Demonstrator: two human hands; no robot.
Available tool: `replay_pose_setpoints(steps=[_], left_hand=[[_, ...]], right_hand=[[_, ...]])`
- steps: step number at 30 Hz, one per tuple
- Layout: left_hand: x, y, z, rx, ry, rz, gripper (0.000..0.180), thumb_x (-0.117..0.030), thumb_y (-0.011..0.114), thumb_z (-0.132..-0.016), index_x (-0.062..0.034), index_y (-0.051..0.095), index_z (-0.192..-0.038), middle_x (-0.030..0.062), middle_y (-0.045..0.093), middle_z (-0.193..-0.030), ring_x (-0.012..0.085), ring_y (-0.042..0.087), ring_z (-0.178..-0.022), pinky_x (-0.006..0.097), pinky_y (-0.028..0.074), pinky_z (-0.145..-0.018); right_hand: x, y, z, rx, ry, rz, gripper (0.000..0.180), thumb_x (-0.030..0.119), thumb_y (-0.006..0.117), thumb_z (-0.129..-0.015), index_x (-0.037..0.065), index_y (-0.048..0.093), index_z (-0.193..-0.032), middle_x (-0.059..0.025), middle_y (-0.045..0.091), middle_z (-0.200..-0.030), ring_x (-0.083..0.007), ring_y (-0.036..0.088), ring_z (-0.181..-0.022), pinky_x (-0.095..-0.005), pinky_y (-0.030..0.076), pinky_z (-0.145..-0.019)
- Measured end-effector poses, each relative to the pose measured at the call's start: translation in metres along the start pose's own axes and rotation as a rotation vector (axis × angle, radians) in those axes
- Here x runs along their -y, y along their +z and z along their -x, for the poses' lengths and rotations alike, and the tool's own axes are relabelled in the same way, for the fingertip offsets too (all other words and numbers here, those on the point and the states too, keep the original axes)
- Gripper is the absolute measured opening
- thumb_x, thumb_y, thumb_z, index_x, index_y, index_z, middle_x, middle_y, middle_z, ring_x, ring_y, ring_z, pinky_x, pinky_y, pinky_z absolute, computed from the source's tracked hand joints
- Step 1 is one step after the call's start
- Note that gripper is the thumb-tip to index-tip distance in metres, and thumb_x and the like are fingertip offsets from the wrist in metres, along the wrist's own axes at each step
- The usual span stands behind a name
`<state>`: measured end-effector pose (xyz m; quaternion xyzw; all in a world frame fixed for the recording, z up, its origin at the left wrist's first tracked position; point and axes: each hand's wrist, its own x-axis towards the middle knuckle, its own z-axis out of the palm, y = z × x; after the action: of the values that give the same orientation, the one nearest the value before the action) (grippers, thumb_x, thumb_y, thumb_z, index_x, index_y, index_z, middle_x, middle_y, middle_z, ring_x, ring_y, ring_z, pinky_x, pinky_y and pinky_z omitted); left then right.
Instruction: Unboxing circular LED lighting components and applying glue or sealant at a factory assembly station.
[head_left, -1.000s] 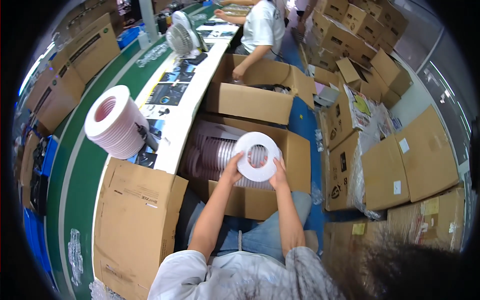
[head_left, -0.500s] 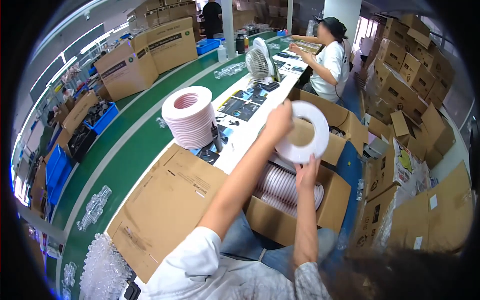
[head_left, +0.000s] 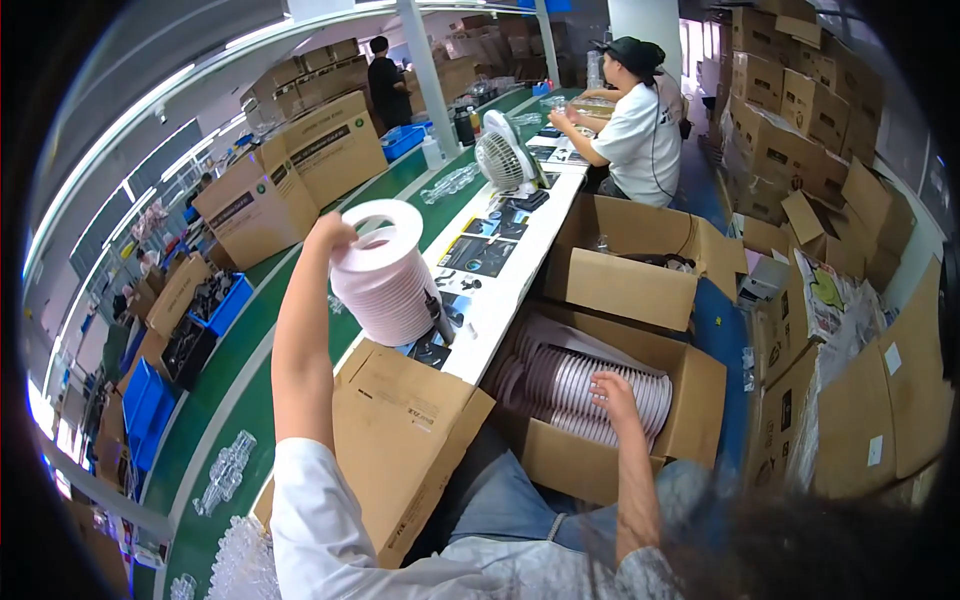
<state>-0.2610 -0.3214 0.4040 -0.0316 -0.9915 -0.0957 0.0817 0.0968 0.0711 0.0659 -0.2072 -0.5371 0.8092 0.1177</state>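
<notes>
On the white workbench (head_left: 505, 300) ahead of the person stands a tall stack of white rings (head_left: 385, 285), and the left hand (head_left: 332, 236) is raised to its top, fingers closed on the rim of the uppermost ring (head_left: 380, 220), which lies flat on the pile. Down to the right, an open cardboard box (head_left: 690, 425) sits on the floor against the person's knees; it is packed with more white rings (head_left: 590, 385) standing on edge in rows. The right hand (head_left: 612, 390) reaches into that box with its fingers spread and resting on the edges of the rings; whether it has gripped one cannot be told from this angle. Just beside the stack, dark printed cards (head_left: 480, 255) lie in a line along the bench, and farther along it stands a small white desk fan (head_left: 500, 158). A folded cardboard flap (head_left: 400, 440) rests between the person's lap and the bench edge. A second open box (head_left: 625, 265) stands behind the first. Beyond it a co-worker in a white shirt and dark cap (head_left: 635, 130) sits at the bench, hands busy over it. Left of the bench runs a green belt (head_left: 250, 400) carrying clear plastic trays (head_left: 225, 470), with large cardboard cartons (head_left: 290, 180) and blue crates (head_left: 215, 310) past it. Stacked cartons (head_left: 790, 120) line the right side.
</notes>
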Motion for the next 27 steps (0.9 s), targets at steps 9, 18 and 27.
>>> replay_pose_setpoints(steps=[9, 18, 27], left_hand=[[-0.011, 0.014, 0.024, 0.278, -0.176, -0.051, 0.040, -0.027, 0.074, -0.061, -0.0017, 0.069, -0.091, 0.0165, 0.065, -0.098, 0.0264, 0.065, -0.087, 0.036, 0.050, -0.073], [0.001, 0.029, -0.003, 0.260, -0.132, -0.215, 0.039, -0.025, 0.078, -0.054, -0.0043, 0.070, -0.087, 0.0165, 0.066, -0.094, 0.0265, 0.065, -0.085, 0.036, 0.050, -0.072], [-0.208, -0.022, 0.026, -0.356, 0.565, -0.225, 0.032, -0.014, 0.067, -0.064, -0.0013, 0.062, -0.092, 0.0203, 0.064, -0.093, 0.0335, 0.062, -0.088, 0.042, 0.050, -0.075]], right_hand=[[-0.008, -0.034, 0.002, -0.100, 0.011, -0.103, 0.021, 0.016, 0.046, -0.087, 0.004, 0.057, -0.100, -0.0095, 0.063, -0.088, -0.0164, 0.060, -0.073, -0.0287, 0.049, -0.065], [-0.021, -0.055, 0.009, -0.135, 0.011, -0.117, 0.020, 0.016, 0.047, -0.087, 0.002, 0.056, -0.099, -0.0109, 0.062, -0.086, -0.0162, 0.059, -0.069, -0.0289, 0.050, -0.064], [-0.047, -0.044, -0.015, -0.267, 0.119, -0.172, 0.019, 0.020, 0.054, -0.086, 0.002, 0.059, -0.091, -0.0086, 0.062, -0.079, -0.0138, 0.057, -0.065, -0.0258, 0.048, -0.059]])
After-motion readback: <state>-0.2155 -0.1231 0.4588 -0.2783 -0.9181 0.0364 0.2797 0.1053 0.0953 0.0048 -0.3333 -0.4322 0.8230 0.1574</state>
